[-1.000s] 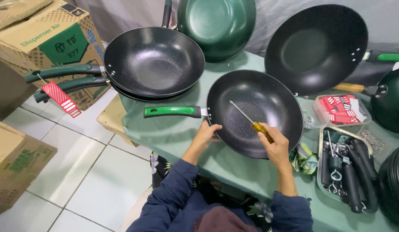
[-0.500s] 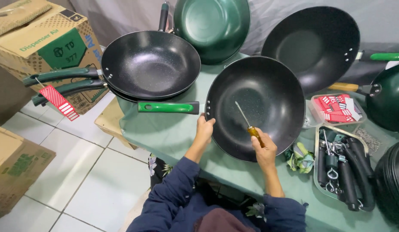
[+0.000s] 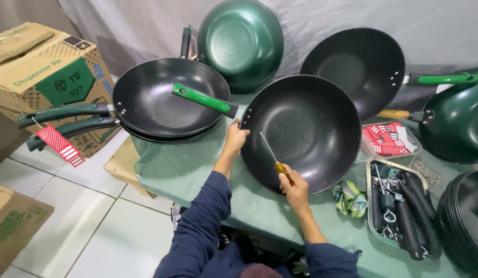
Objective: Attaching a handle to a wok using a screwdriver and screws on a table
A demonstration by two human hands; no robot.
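Note:
A black non-stick wok (image 3: 308, 128) with a green handle (image 3: 203, 99) is tilted up over the green-covered table (image 3: 177, 170). My left hand (image 3: 235, 138) grips its rim close to where the handle joins. My right hand (image 3: 294, 185) holds a yellow-handled screwdriver (image 3: 274, 157) at the near rim, with the shaft pointing up and left into the wok's bowl. The green handle reaches out over a stack of black woks (image 3: 167, 100) to the left.
Several more woks stand behind and to the right (image 3: 360, 64), one showing its green underside (image 3: 241, 44). A tray of black handles (image 3: 403, 208), a box of red tags (image 3: 389, 139), a cardboard box (image 3: 48, 77) and a crumpled wrapper (image 3: 350, 198) surround the work spot.
The wok has been lifted and turned clockwise: its green handle swung from pointing left to pointing up-left over the stacked woks. Both hands moved with it, and the screwdriver stays in the bowl.

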